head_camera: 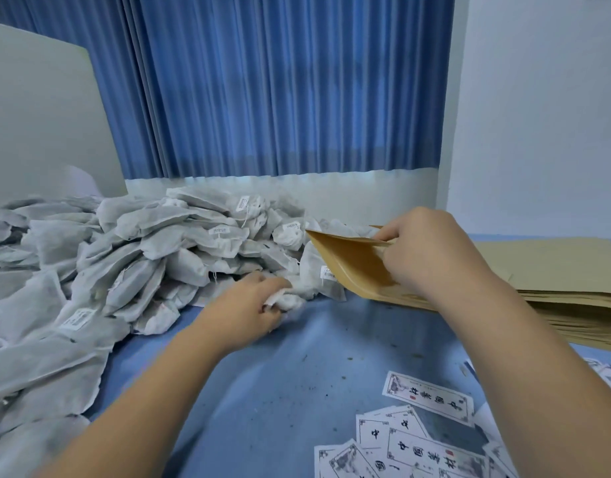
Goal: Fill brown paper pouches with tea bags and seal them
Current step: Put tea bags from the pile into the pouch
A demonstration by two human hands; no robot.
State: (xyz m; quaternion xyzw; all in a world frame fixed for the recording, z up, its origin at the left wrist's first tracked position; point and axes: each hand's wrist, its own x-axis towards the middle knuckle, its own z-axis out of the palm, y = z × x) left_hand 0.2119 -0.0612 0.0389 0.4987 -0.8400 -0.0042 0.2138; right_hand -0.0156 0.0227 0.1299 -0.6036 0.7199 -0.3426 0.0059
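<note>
The counter [262,391] carries a large heap of tea bags [131,250] on the left and a stack of flat pouches [556,281] on the right. Between them one pouch [349,260] is held tilted above the stack's near end. The right hand [431,257] pinches its upper edge with curled fingers [390,236], and the left hand [249,305] has its fingers closed round one tea bag [290,298] at the heap's edge. Judged step: filling. The next move calls for spreading the pouch mouth, not plainly open here, and sliding the bag in.

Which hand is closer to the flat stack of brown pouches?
Right. The right hand holds one brown paper pouch over the left end of the flat stack of brown pouches; the left hand is farther off, gripping a white tea bag.
</note>
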